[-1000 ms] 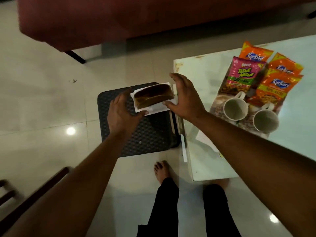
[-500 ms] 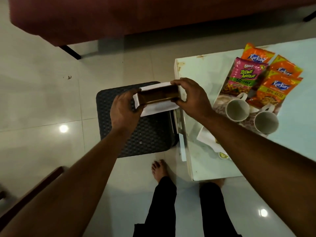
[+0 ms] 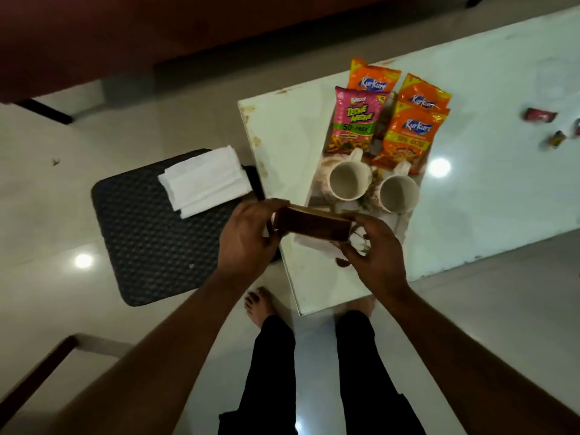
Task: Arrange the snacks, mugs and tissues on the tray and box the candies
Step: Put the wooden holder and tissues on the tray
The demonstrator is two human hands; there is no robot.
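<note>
Both my hands hold a small brown wooden box [image 3: 312, 222] over the near end of the tray [image 3: 317, 199]; my left hand [image 3: 248, 237] grips its left end, my right hand [image 3: 375, 249] its right end. On the tray lie a pink snack packet [image 3: 356, 119] and three orange Kurkure packets [image 3: 408, 136], with two white mugs [image 3: 350, 180] [image 3: 398, 193] in front of them. A stack of white tissues [image 3: 205, 180] rests on the black stool [image 3: 150, 246] to the left. Loose candies [image 3: 539, 114] [image 3: 555, 139] lie at the table's far right.
The white table [image 3: 486, 171] has its corner edge near my feet [image 3: 259, 306]. A dark red sofa [image 3: 125, 36] spans the top. A wooden chair arm [image 3: 34, 375] sits at lower left on the glossy tiled floor.
The brown box has been lifted off the tissues on the stool and carried right to the tray's near end. The tissues stay on the stool. The view shifted right, showing the candies.
</note>
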